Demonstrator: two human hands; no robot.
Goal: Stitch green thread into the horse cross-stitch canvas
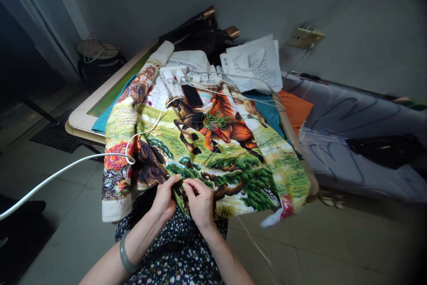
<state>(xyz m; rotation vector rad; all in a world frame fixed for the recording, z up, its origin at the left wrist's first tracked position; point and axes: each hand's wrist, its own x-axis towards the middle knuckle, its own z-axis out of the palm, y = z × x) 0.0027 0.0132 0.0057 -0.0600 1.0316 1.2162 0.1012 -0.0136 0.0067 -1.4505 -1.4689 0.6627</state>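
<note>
A large cross-stitch cloth (196, 156) with horses, pine branches and grass lies over the table and hangs off its near edge, its left side rolled up. My left hand (164, 200) pinches the cloth at its near edge, thumb and forefinger together. Close beside it, my right hand (202, 202) has thumb and forefinger pressed together at the cloth; whatever is between them is too small to make out. A tangle of green thread (215, 120) rests on the stitched horses, with a small red object (222, 134) just below it.
A phone (192, 96) and a white power strip (173, 71) with plugged-in chargers lie on the cloth. A white cable (63, 171) runs off left. Paper bags (251, 65) stand at the back right, near a wall socket (306, 37). The table's corner (75, 120) shows at left.
</note>
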